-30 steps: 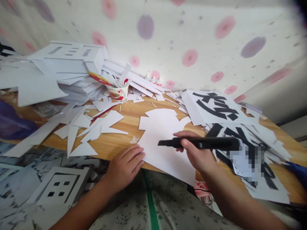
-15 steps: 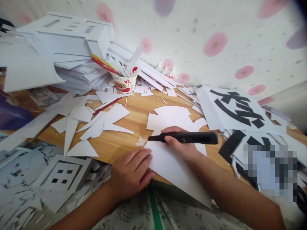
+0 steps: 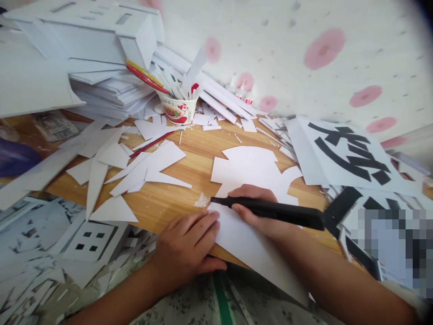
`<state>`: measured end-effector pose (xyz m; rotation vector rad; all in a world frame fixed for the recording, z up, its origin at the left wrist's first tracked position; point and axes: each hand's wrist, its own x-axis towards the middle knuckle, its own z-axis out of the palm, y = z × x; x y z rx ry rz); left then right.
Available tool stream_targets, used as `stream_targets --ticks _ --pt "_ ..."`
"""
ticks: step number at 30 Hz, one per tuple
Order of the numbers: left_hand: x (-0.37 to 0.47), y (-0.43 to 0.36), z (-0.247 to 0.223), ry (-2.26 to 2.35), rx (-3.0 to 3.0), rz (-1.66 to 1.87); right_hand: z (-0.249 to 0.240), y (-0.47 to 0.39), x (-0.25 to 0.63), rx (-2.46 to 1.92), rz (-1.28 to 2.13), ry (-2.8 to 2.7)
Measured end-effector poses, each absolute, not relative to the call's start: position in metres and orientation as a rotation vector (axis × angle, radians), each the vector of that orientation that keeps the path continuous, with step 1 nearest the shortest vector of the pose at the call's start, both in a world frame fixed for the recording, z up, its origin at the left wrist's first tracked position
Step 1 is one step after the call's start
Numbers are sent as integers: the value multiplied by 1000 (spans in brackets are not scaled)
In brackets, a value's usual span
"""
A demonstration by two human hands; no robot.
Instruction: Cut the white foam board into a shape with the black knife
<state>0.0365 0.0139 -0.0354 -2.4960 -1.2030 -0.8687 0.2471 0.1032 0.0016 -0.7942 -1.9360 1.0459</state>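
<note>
- The right hand (image 3: pixel 259 210) has its grip wrapped firmly round a black cutter (image 3: pixel 294 215), with the thumb on the near side of the handle and the fingers curled over the far side
- The cutter lies almost level across the body, its narrow tip pointing left, over the left edge of a white sheet (image 3: pixel 248 237); whether the tip touches the sheet I cannot tell
- The left hand (image 3: pixel 192 239) has a loose, spread-out grip: fingers extended side by side, thumb held away from them, fingertips resting at the left edge of the sheet, just beside the cutter's tip
- The sheet lies on the wooden worktop (image 3: pixel 199 144) in front of the person, its far end cut to a stepped, curved outline and its near corner reaching out past the worktop's front edge
- A whitish scuffed patch (image 3: pixel 202 200) marks the wood just left of the tip
- White offcuts (image 3: pixel 164 158) lie scattered to the left, a thin dark red strip (image 3: pixel 154 144) among them
- Behind them a printed tub (image 3: pixel 179 111) holds pale strips and a red and yellow handle
- To the right, a paper with a bold black character (image 3: pixel 352 153) rests on more white pieces
</note>
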Motion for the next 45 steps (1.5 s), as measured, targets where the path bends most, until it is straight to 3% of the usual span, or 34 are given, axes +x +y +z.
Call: stream_targets --ticks 8,16,45 --pt "41 15 -32 -1152 -2404 -777 12 104 245 -599 642 -2277" --pt "42 16 -32 -1129 -2360 -823 14 100 250 -544 478 -2369" --pt "41 16 -35 -1167 -2406 -900 8 89 284 -464 373 -2368"
